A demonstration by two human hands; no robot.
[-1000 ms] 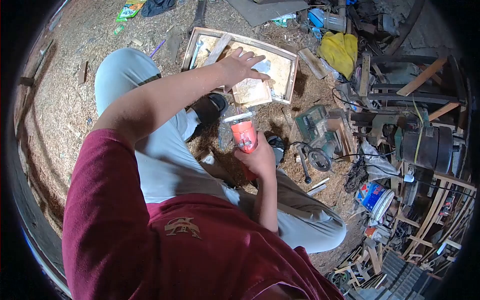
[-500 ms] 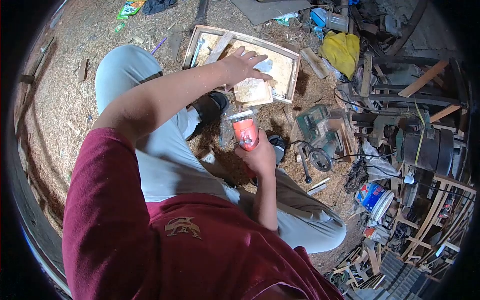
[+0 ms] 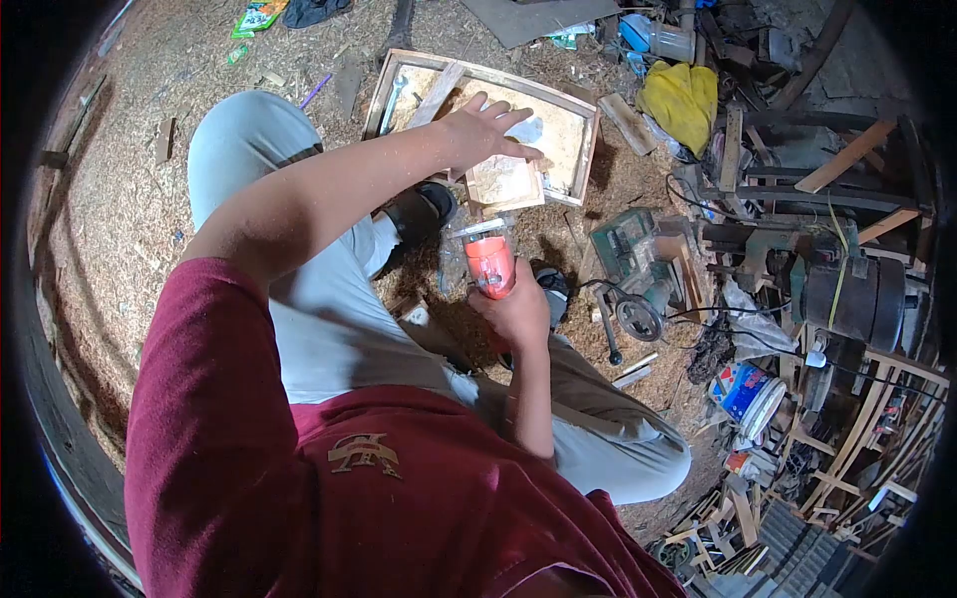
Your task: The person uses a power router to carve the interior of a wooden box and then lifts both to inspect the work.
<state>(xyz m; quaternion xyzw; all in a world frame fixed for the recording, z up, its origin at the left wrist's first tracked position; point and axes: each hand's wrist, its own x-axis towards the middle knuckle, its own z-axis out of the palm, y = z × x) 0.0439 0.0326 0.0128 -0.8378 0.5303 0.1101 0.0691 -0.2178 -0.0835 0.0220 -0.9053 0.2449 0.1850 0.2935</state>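
My left hand (image 3: 481, 137) lies with its fingers spread over a small pale wooden piece (image 3: 506, 186) at the front of a shallow wooden tray. My right hand (image 3: 516, 314) is closed around a red power tool (image 3: 489, 267), whose exact kind I cannot make out. The tool's flat light-coloured base plate (image 3: 480, 229) faces the wooden piece, just below it in view. Whether the plate touches the wood is hard to tell. Inside the tray (image 3: 590, 149) are a wrench (image 3: 395, 98), a wooden strip (image 3: 436, 95) and sawdust.
A green machine with a handwheel (image 3: 639, 318) stands to the right, with black cables nearby. Beyond it are a yellow cloth (image 3: 678, 108), a bucket (image 3: 748, 401) and stacked wood scraps (image 3: 857, 439). Shavings cover the floor (image 3: 120, 259).
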